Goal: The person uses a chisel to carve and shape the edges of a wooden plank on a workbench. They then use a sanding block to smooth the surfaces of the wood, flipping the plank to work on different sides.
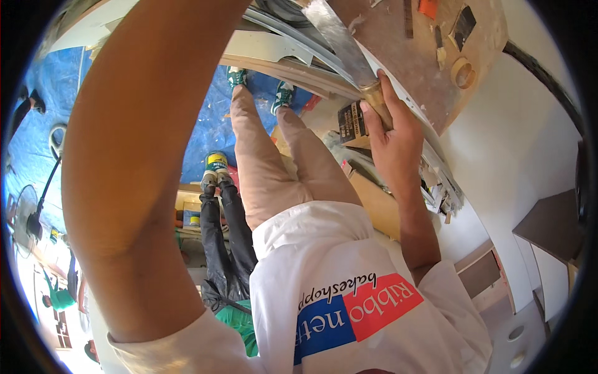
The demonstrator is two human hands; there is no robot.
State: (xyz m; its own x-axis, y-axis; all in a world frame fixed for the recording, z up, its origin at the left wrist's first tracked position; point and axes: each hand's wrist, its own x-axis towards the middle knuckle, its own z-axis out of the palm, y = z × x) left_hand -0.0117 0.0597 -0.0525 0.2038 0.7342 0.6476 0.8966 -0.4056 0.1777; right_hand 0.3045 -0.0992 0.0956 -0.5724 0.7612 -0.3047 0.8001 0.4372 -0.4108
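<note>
The scraper (339,43), a flat metal blade on a wooden handle, is in the right hand (398,140). That hand pinches the handle (375,101) between thumb and forefinger; its other fingers are mostly out of sight, so I cannot tell how firmly they wrap. The long axis slants from the hand ahead and to its left, with the blade pointing away from the palm. Whether the far tip touches anything there is unclear.

Of the 2 hands, only the right is shown on the tool. The left arm (137,187) runs up past the upper edge, so whether its hand is spread or pressed together, I cannot tell.

Ahead of the right hand and to its right is the brown tabletop (430,93), bearing a roll of tape (463,73), a small brush (440,48) and a dark rectangular piece (462,28). A black-and-tan box (352,123) sits just left of the hand, below the handle in view.
</note>
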